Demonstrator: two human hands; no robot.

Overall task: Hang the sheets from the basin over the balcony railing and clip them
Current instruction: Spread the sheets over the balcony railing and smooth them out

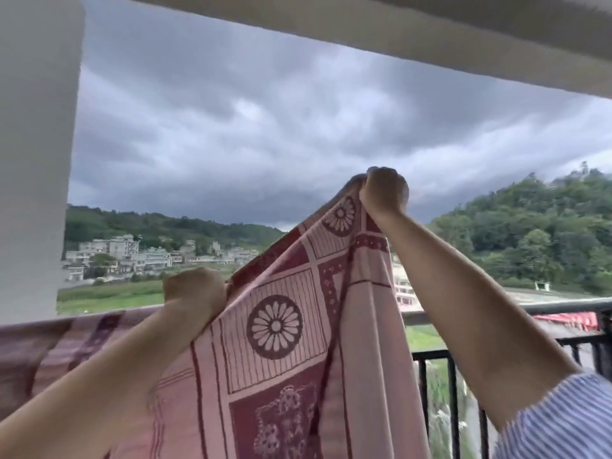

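Both my hands lift the pink-and-maroon sheet [281, 329] above the balcony railing [563, 306].
My right hand [384, 190] grips its top edge high, arm outstretched; my left hand [193, 293] clenches the edge lower, near the rail. I see no readable writing.

Heavy grey storm clouds [265, 120] fill the sky; left of them a white concrete pillar [33, 160]; below, green wooded hills [530, 226] and pale buildings [132, 253], perhaps a village.
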